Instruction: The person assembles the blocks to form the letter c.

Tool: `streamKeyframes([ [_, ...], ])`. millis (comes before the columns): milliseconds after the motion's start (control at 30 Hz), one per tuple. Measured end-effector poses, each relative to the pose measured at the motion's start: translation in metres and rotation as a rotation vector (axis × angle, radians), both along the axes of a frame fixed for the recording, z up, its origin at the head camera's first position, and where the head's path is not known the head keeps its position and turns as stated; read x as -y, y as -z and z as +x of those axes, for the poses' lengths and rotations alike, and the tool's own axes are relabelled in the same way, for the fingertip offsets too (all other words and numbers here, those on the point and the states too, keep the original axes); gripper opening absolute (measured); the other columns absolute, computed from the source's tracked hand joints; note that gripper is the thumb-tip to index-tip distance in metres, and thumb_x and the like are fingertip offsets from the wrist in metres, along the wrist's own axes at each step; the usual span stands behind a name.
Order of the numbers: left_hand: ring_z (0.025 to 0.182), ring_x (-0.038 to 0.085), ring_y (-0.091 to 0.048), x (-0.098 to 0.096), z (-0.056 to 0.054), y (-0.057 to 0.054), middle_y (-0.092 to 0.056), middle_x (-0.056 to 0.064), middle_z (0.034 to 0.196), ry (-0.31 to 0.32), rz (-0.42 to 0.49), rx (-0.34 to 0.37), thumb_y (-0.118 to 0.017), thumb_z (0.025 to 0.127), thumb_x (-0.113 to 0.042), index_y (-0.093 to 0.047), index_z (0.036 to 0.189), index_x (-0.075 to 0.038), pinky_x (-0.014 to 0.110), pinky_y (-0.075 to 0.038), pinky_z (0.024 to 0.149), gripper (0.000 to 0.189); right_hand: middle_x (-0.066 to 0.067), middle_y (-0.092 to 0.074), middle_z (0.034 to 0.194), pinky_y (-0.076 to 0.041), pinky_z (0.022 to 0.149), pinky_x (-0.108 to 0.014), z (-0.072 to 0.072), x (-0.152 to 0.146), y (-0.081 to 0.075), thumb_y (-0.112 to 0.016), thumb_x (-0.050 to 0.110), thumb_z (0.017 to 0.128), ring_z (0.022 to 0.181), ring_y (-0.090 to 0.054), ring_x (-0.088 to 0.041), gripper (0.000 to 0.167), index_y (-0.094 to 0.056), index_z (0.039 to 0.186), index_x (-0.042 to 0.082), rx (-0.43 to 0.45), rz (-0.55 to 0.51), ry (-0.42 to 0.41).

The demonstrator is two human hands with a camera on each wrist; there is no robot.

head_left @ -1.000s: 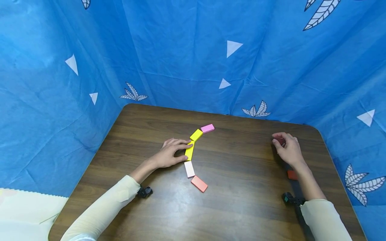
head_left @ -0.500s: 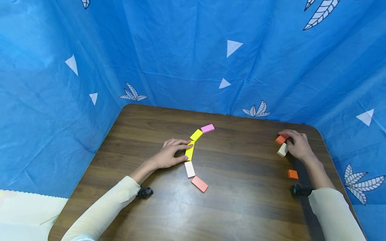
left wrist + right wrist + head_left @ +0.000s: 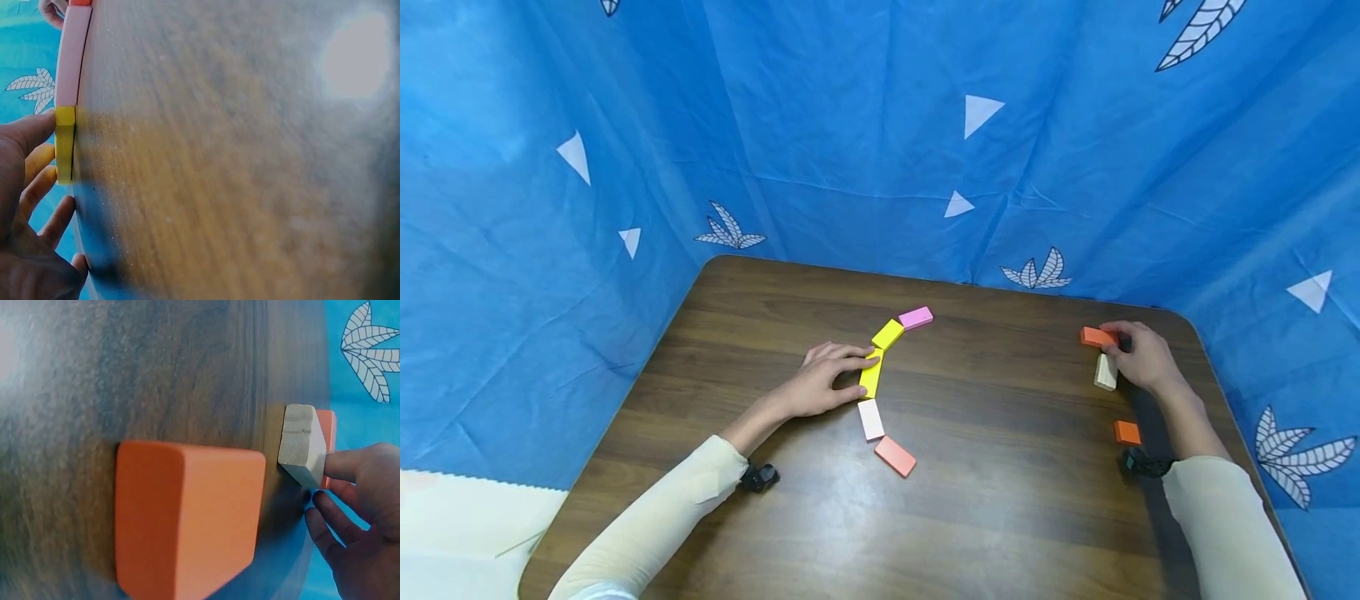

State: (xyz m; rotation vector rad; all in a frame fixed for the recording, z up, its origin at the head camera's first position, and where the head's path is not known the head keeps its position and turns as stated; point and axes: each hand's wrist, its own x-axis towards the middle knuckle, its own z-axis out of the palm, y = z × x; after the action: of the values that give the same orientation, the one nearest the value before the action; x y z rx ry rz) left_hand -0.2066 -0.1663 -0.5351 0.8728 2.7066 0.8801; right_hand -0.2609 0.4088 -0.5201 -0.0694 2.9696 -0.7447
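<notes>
Head view: a brown wood-grain table (image 3: 985,500) with rounded far corners fills the lower part, a patch of light glaring off its near middle. Blue cloth (image 3: 850,125) printed with white triangles and leaf sprigs hangs along the far, left and right sides; a whitish surface (image 3: 460,533) shows at the near left.

Left of the table's middle, five blocks form a curved line, end to end or nearly so: from the far end, a pink-violet block (image 3: 916,317), a shorter-looking yellow block (image 3: 888,334), a longer-looking yellow block (image 3: 870,379), a whitish-pink block (image 3: 871,419) and a salmon block (image 3: 895,456). Beside the line on its left, the left hand (image 3: 823,383) spreads loosely, thumb and fingertips resting against the longer-looking yellow block without a curled grip; the left wrist view shows the thumb meeting its yellow side and the other fingers fanned apart.

Towards the far right, the right hand (image 3: 1146,358) is partly closed, pinching the right end of a far orange block (image 3: 1093,336) between thumb and fingers. A cream wooden block (image 3: 1106,372) lies just on the near side of that one, by the thumb; whether the thumb touches it is unclear. Nearer along the right side lies another orange block (image 3: 1127,432), apart from both.
</notes>
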Motion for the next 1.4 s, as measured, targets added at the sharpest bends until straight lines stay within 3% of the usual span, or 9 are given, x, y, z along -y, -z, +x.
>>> streamKeyframes([
  [167, 0.149, 0.027, -0.047, -0.002, -0.001, 0.000, -0.053, -0.004, 0.166, 0.004, -0.002, 0.003, -0.074, 0.102, -0.038, -0.058, 0.157, -0.025, 0.067, -0.017, 0.130, 0.058, -0.036, -0.051, 0.133, -0.042, 0.097, -0.072, 0.000, 0.001, 0.001, -0.058, 0.009, 0.107, 0.110, -0.051, -0.050, 0.038, -0.056, 0.140, -0.010, -0.025, 0.003, 0.007],
  [500, 0.150, 0.028, -0.047, 0.001, 0.001, -0.003, -0.053, -0.004, 0.166, -0.006, 0.003, 0.016, -0.075, 0.102, -0.038, -0.058, 0.157, -0.023, 0.067, -0.015, 0.131, 0.059, -0.038, -0.049, 0.139, -0.037, 0.107, -0.074, -0.002, 0.022, 0.000, -0.057, 0.010, 0.110, 0.125, -0.047, -0.055, 0.038, -0.053, 0.141, -0.011, -0.056, 0.000, -0.012],
  [733, 0.151, 0.027, -0.047, 0.000, 0.003, -0.004, -0.052, -0.005, 0.166, -0.009, 0.002, 0.027, -0.074, 0.103, -0.038, -0.059, 0.157, -0.023, 0.068, -0.016, 0.131, 0.058, -0.034, -0.053, 0.135, -0.043, 0.100, -0.069, -0.004, 0.041, 0.002, -0.058, 0.012, 0.111, 0.119, -0.052, -0.050, 0.038, -0.054, 0.142, -0.010, -0.085, -0.002, -0.078],
  [867, 0.150, 0.028, -0.047, -0.001, 0.002, -0.006, -0.052, -0.004, 0.166, -0.004, 0.000, 0.028, -0.075, 0.102, -0.037, -0.058, 0.157, -0.023, 0.068, -0.016, 0.130, 0.059, -0.034, -0.054, 0.137, -0.042, 0.105, -0.070, -0.009, 0.050, 0.001, -0.059, 0.011, 0.110, 0.124, -0.053, -0.050, 0.038, -0.055, 0.142, -0.010, -0.095, -0.016, -0.096],
  [1100, 0.151, 0.027, -0.047, -0.002, -0.001, -0.004, -0.052, -0.005, 0.166, -0.001, -0.012, 0.008, -0.074, 0.102, -0.039, -0.058, 0.157, -0.024, 0.066, -0.019, 0.129, 0.059, -0.032, -0.055, 0.133, -0.044, 0.093, -0.062, -0.012, 0.068, -0.001, -0.061, 0.009, 0.109, 0.107, -0.052, -0.043, 0.037, -0.057, 0.140, -0.010, -0.110, -0.035, -0.123],
  [1400, 0.151, 0.027, -0.048, -0.001, 0.000, -0.001, -0.053, -0.005, 0.166, -0.001, -0.009, -0.006, -0.075, 0.102, -0.039, -0.059, 0.156, -0.024, 0.066, -0.019, 0.129, 0.059, -0.033, -0.058, 0.133, -0.044, 0.101, -0.065, -0.015, 0.091, 0.007, -0.062, 0.008, 0.108, 0.116, -0.055, -0.046, 0.036, -0.059, 0.139, -0.010, -0.138, -0.057, -0.172],
])
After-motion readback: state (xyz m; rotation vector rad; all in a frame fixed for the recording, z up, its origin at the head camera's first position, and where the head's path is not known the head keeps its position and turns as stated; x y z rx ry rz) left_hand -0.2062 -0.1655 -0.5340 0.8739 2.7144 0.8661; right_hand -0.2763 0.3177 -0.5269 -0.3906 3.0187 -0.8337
